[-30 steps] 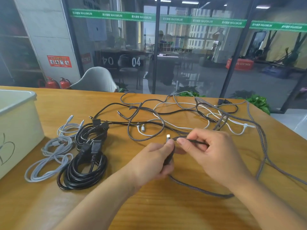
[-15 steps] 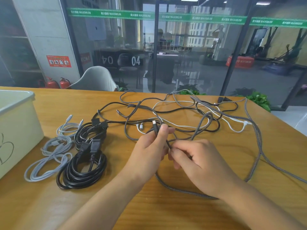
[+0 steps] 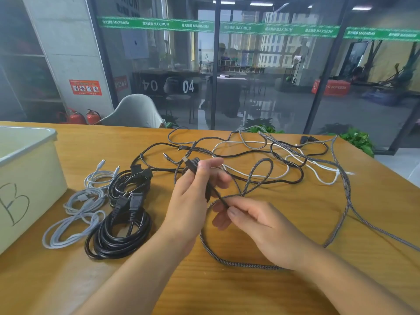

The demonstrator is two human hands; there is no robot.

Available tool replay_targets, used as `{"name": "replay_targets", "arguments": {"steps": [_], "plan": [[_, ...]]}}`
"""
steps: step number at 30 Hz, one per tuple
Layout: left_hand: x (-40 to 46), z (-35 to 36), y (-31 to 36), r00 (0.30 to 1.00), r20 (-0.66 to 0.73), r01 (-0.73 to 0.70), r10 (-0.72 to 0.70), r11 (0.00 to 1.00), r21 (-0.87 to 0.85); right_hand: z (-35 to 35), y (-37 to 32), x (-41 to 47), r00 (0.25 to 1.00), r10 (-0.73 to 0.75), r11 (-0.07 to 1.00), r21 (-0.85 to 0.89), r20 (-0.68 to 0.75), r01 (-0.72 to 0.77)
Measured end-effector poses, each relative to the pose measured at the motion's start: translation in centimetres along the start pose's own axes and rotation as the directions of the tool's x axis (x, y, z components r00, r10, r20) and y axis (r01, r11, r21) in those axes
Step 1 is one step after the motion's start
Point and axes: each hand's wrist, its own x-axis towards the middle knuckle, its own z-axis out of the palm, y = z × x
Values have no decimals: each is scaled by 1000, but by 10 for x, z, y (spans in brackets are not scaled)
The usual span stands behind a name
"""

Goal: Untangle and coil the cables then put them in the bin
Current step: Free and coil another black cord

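A person's left hand [image 3: 195, 192] grips the plug end of a thin black cable [image 3: 216, 193] above a wooden table [image 3: 227, 292], thumb and fingers curled round it, the small connector poking out above the fist. The right hand [image 3: 256, 226] pinches the same cable lower down between thumb and forefinger; its other fingers are hidden beneath the palm. Behind the hands lies a tangle of cables [image 3: 272, 160], black, white and grey braided, so crossed that single runs are hard to follow. One braided cable [image 3: 227, 262] loops under the right wrist, and another strand runs off the frame's right edge. To the left rest coils already wound: two black power cords [image 3: 118, 235] and pale grey cables [image 3: 75, 214], touching each other. The bin [image 3: 27, 178], marked with a handwritten letter, stands at the table's left, cut off by the frame, its inside out of sight. Bare wood lies open in front of the forearms and between the coils and the bin.
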Motion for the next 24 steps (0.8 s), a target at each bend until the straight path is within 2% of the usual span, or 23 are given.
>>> {"name": "replay_targets", "arguments": {"steps": [5, 10, 16, 21, 24], "plan": [[1, -1, 4, 993, 61, 114, -103, 967, -227, -15, 11, 5, 997, 7, 978, -207, -71, -22], [0, 0, 13, 972, 160, 220, -174, 912, -347, -34, 24, 7, 1000, 28, 886, -463, 4, -23], [-2, -4, 19, 917, 288, 361, -277, 883, -299, -67, 44, 7, 997, 25, 831, -554, -67, -57], [-1, -11, 26, 873, 392, 411, -290, 870, -272, -94, 62, 5, 981, 61, 794, -586, -185, -160], [0, -13, 24, 865, 397, 407, -307, 892, -197, -98, 61, 2, 966, 108, 804, -551, -234, -223]]}}
